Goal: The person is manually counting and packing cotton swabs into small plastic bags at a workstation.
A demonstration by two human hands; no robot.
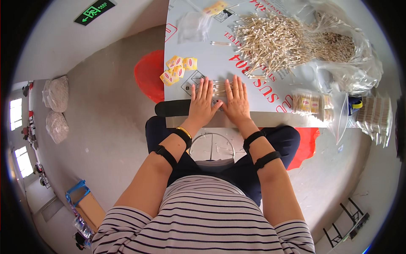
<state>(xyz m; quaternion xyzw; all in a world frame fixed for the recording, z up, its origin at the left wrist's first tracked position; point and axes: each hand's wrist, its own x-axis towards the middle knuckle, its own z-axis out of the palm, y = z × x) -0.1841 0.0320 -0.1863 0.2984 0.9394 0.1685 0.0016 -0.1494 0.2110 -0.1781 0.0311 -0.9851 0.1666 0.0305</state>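
Note:
My left hand (201, 105) and my right hand (237, 103) lie flat near the table's front edge, fingers stretched forward and thumbs almost meeting. Between them sits a small bundle of cotton swabs (220, 88), laid crosswise, with their ends beside my fingers. Both hands look open, neither wrapped round anything. Several yellow-and-white printed cards (178, 70) are scattered to the left of my left hand. A big loose heap of cotton swabs (270, 42) spreads beyond my right hand, and more swabs spill from a clear plastic bag (359, 74).
On the table (186, 48), clear plastic sleeves (193, 27) lie at the far left. Packed swab bundles (308, 103) stand at the right edge, with more packs (374, 116) beyond. A dark pad (172, 108) lies along the front edge. A red stool (150, 76) stands left.

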